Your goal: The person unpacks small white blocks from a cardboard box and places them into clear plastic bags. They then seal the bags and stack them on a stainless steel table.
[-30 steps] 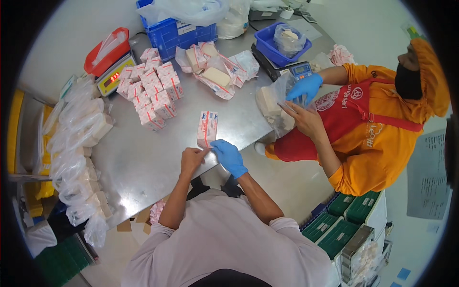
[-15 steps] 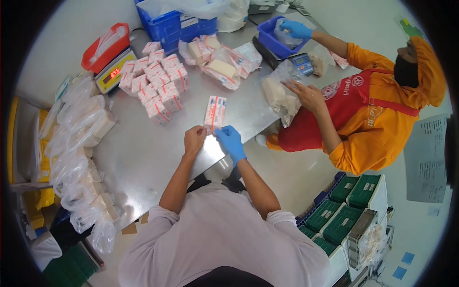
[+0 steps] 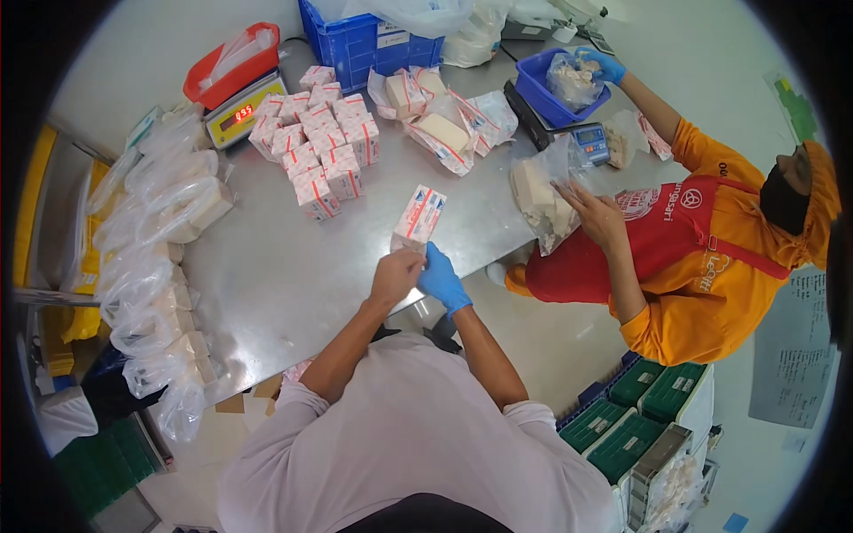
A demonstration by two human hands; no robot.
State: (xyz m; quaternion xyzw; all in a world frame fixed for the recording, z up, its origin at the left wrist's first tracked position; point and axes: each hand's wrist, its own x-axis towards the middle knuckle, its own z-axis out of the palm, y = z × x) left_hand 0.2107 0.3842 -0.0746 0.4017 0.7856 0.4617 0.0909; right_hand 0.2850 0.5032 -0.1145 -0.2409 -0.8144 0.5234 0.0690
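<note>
Bare left hand (image 3: 394,275) and blue-gloved right hand (image 3: 442,279) raised together, each grip pinching the red-and-white packet (image 3: 419,215) upright

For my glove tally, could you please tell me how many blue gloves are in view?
2: one blue glove on the person's right hand, at the wrapped packet; one on the co-worker's hand in the blue tub. Others may be hidden.

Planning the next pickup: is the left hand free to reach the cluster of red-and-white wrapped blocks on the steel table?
Probably not yet: the left hand and right hand both grip a red-and-white packet. The bare steel table toward the cluster looks unobstructed.
</note>
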